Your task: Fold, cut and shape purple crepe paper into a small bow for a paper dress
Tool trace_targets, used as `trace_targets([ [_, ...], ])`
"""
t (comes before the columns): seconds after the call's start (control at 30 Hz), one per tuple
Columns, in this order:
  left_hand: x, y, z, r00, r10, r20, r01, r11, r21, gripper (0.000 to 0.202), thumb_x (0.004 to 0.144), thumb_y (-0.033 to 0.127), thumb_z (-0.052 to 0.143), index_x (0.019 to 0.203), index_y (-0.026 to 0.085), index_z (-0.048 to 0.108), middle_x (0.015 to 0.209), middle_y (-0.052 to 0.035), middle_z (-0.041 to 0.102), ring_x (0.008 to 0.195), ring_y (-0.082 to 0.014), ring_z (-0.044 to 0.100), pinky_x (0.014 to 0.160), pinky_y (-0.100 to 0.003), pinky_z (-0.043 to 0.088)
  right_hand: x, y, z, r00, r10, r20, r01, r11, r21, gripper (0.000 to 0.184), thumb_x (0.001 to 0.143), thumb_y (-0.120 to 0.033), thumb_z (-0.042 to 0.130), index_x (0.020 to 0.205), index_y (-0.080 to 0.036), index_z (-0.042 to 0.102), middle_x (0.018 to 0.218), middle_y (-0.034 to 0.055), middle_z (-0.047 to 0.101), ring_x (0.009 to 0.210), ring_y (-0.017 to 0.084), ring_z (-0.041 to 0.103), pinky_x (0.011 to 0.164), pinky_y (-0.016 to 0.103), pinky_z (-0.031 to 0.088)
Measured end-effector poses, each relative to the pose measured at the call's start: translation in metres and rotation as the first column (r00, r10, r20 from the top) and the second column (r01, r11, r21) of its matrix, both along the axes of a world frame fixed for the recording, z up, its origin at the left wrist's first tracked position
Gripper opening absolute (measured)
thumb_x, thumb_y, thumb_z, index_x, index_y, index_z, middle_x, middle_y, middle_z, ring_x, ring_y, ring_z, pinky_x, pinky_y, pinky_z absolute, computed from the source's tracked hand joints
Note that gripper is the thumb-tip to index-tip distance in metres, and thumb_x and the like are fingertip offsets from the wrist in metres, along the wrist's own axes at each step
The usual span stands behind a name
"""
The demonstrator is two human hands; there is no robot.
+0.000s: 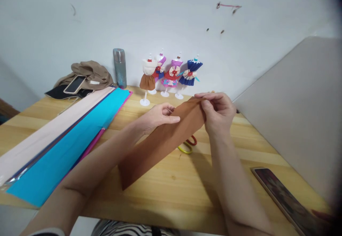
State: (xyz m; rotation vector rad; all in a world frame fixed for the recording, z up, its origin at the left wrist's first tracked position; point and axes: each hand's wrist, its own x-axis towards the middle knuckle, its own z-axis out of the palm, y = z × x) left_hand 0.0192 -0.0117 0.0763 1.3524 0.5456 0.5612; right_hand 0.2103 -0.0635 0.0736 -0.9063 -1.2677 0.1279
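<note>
grip of your right hand (219, 112) pinches the far end of the brown paper (160, 146), whose long axis slopes leftward toward you over the counter (165, 189), while your left hand (159, 116) is at its upper edge near the middle, closed or not i cannot tell.

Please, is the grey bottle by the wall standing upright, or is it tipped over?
Upright: the grey bottle stands on its base on the table, its cap at the top.
</note>
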Motion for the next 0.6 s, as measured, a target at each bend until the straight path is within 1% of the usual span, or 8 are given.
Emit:
trace_targets([
  [0.13, -0.003, 0.000, 0.003, 0.986, -0.161, 0.036, 0.161, 0.987, 0.007, 0.027, 0.072, 0.024, 0.075, 0.094, 0.012, 0.067, 0.098, -0.0090, 0.071, 0.087, -0.0188, 0.067, 0.080, -0.032, 0.051, 0.000, 0.001, -0.002, 0.999, 0.047, 0.005, -0.047, 0.999, 0.004, 0.006, 0.083, -0.026, 0.070, 0.081, -0.028, 0.065, 0.085, 0.0023, 0.073, 0.084, 0.022, 0.069, 0.085, 0.044, 0.053],
  [0.2, -0.004, 0.001, 0.003, 0.985, -0.174, 0.015, 0.173, 0.985, 0.009, 0.027, 0.073, 0.026, 0.074, 0.095, 0.011, 0.068, 0.096, -0.0088, 0.072, 0.084, -0.0189, 0.067, 0.077, -0.032, 0.051, 0.004, -0.001, -0.002, 0.996, 0.085, 0.000, -0.085, 0.996, -0.033, 0.004, 0.083, -0.029, 0.071, 0.083, -0.028, 0.067, 0.085, 0.0019, 0.073, 0.085, 0.022, 0.069, 0.086, 0.043, 0.053],
  [0.27, -0.006, 0.001, 0.005, 0.990, -0.139, -0.013, 0.140, 0.989, 0.046, 0.025, 0.075, 0.026, 0.071, 0.095, 0.011, 0.068, 0.096, -0.0086, 0.072, 0.085, -0.0192, 0.067, 0.076, -0.031, 0.051, 0.010, -0.003, 0.000, 0.988, 0.152, -0.006, -0.152, 0.982, -0.113, 0.013, 0.080, -0.037, 0.074, 0.090, -0.029, 0.071, 0.091, 0.0028, 0.073, 0.089, 0.023, 0.069, 0.085, 0.042, 0.054],
  [0.37, -0.008, 0.004, 0.008, 0.995, -0.062, -0.085, 0.078, 0.976, 0.203, 0.019, 0.078, 0.025, 0.066, 0.092, 0.011, 0.067, 0.095, -0.0083, 0.072, 0.089, -0.0200, 0.066, 0.076, -0.030, 0.050, 0.023, -0.007, 0.004, 0.966, 0.253, -0.045, -0.255, 0.929, -0.267, 0.039, 0.070, -0.048, 0.080, 0.105, -0.032, 0.073, 0.111, 0.0045, 0.072, 0.102, 0.027, 0.067, 0.081, 0.042, 0.056],
  [0.43, -0.008, 0.006, 0.009, 0.992, 0.012, -0.123, 0.027, 0.952, 0.305, 0.017, 0.080, 0.024, 0.064, 0.091, 0.012, 0.067, 0.093, -0.0074, 0.071, 0.090, -0.0206, 0.066, 0.077, -0.031, 0.050, 0.029, -0.010, 0.007, 0.952, 0.298, -0.070, -0.302, 0.881, -0.365, 0.047, 0.065, -0.044, 0.084, 0.109, -0.034, 0.073, 0.119, 0.0036, 0.070, 0.107, 0.028, 0.066, 0.080, 0.041, 0.057],
  [0.5, -0.006, 0.008, 0.007, 0.985, 0.071, -0.154, -0.008, 0.926, 0.376, 0.015, 0.081, 0.024, 0.061, 0.091, 0.014, 0.065, 0.093, -0.0069, 0.071, 0.091, -0.0212, 0.066, 0.079, -0.033, 0.051, 0.031, -0.011, 0.009, 0.948, 0.308, -0.083, -0.312, 0.843, -0.438, 0.047, 0.064, -0.036, 0.086, 0.108, -0.034, 0.073, 0.116, 0.0019, 0.072, 0.104, 0.026, 0.067, 0.081, 0.039, 0.057],
  [0.57, -0.004, 0.007, 0.003, 0.970, 0.170, -0.173, -0.059, 0.857, 0.513, 0.009, 0.082, 0.023, 0.060, 0.086, 0.015, 0.061, 0.099, -0.0078, 0.069, 0.097, -0.0222, 0.065, 0.083, -0.036, 0.051, 0.030, -0.011, 0.011, 0.957, 0.277, -0.081, -0.281, 0.830, -0.481, 0.042, 0.064, -0.029, 0.085, 0.105, -0.032, 0.074, 0.108, 0.0009, 0.074, 0.097, 0.023, 0.068, 0.081, 0.037, 0.057],
  [0.6, -0.003, 0.006, 0.002, 0.957, 0.240, -0.163, -0.091, 0.782, 0.616, 0.005, 0.082, 0.020, 0.059, 0.082, 0.016, 0.059, 0.105, -0.0089, 0.068, 0.102, -0.0231, 0.063, 0.087, -0.038, 0.049, 0.029, -0.011, 0.011, 0.963, 0.260, -0.077, -0.263, 0.826, -0.499, 0.039, 0.065, -0.028, 0.084, 0.102, -0.031, 0.075, 0.103, 0.0007, 0.075, 0.092, 0.022, 0.069, 0.079, 0.037, 0.057],
])
